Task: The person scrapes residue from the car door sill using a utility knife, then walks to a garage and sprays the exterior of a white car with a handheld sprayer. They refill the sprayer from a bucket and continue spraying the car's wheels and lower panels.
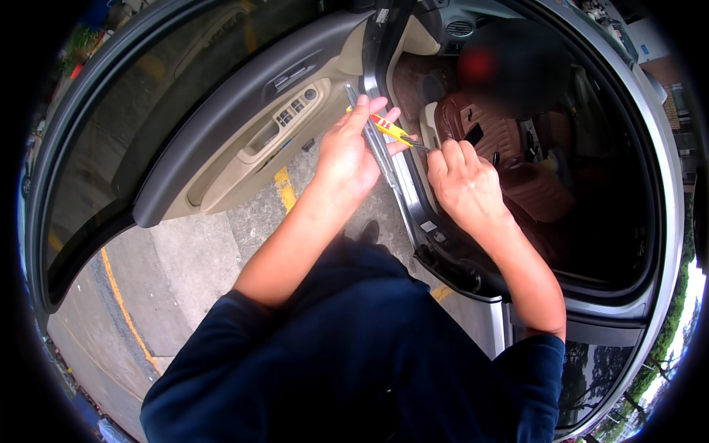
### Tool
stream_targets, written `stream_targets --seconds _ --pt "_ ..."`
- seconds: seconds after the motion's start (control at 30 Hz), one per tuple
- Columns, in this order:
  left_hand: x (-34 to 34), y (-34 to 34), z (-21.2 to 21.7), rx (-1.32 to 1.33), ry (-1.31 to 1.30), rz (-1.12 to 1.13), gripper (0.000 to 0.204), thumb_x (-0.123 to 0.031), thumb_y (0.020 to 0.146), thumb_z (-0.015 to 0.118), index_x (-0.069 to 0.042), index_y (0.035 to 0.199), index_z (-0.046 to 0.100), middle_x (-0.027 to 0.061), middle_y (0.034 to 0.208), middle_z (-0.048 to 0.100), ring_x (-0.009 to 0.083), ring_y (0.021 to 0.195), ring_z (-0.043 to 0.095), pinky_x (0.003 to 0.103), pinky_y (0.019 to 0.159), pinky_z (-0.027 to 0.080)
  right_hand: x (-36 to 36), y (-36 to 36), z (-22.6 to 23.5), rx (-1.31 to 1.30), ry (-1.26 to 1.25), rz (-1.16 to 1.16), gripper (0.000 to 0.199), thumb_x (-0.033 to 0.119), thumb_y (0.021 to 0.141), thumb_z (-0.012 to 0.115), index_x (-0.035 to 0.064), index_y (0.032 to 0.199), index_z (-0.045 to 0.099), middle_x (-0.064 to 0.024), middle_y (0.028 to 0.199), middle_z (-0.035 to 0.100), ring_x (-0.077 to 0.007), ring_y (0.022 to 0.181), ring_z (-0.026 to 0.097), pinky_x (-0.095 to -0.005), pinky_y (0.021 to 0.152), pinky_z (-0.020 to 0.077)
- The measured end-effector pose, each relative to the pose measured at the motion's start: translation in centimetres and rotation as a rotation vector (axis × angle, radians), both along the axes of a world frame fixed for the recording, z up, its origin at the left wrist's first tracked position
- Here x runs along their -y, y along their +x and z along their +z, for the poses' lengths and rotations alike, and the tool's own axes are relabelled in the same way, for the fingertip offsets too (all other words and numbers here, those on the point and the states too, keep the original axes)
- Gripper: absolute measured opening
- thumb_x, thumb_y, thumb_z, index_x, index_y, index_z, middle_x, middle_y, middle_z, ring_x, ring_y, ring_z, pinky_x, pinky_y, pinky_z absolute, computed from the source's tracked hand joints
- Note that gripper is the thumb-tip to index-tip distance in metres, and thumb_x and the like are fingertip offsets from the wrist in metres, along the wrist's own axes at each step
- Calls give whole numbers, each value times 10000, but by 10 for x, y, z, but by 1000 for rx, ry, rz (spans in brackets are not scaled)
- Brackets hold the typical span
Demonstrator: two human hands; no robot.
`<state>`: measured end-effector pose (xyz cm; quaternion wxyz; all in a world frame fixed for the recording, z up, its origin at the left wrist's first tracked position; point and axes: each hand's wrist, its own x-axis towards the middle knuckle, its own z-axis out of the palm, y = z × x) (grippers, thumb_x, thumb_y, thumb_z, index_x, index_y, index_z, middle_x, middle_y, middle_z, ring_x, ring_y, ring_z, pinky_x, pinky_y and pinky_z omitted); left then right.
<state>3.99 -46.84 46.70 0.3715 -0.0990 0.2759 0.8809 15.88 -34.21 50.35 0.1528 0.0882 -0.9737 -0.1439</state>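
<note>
My left hand (347, 151) grips the yellow screwdriver (391, 131) handle w/ my right hand (461, 184) pinching its tip at the door frame edge (399, 184), so I shd keep it straight.

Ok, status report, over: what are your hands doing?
Left hand holds yellow-and-red utility knife. Right hand pinches its metal blade tip. Nothing in the way.

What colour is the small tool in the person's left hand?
Yellow with red markings, seen in the head view: the tool sits in the left hand.
</note>
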Motion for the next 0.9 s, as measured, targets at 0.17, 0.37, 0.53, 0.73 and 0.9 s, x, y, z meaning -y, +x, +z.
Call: stream_targets --seconds 0.17,0.37,0.53,0.73,0.9 --pt "-1 0 1 -3 3 -4 411 -242 949 475 77 1199 404 191 1235 442 327 1241 406 647 919 423 -5 2 0 -28 42 63 120 88 628 573 79 676 463 -30 683 431 -143 645 496 -227 463 458" --pt "2 -1 -3 -39 -9 -3 432 -266 947 484 65 1209 394 176 1250 425 310 1226 408 638 847 466 -8 2 6 42 -64 95 129 67 605 590 61 690 493 -40 686 458 -160 654 536 -249 476 478" --pt "-1 2 -1 -32 -12 -43 431 -253 951 472 77 1216 391 188 1268 419 323 1252 387 650 884 441 -11 3 8 90 -222 14 101 44 658 601 35 699 509 -76 690 513 -217 653 590 -309 527 505" --pt "-1 4 -4 -45 -25 -107 481 -272 959 448 102 1251 370 205 1293 399 329 1278 359 646 909 429 -20 3 24 377 -806 -102 127 54 741 630 -24 836 601 -136 740 613 -271 679 625 -347 628 487" --pt "2 5 0 -47 -9 -154 479 -271 961 445 104 1249 371 210 1290 397 330 1268 369 640 904 436 -40 1 18 605 -1223 -125 122 90 825 618 -23 869 610 -46 718 601 -111 616 538 -260 586 437"
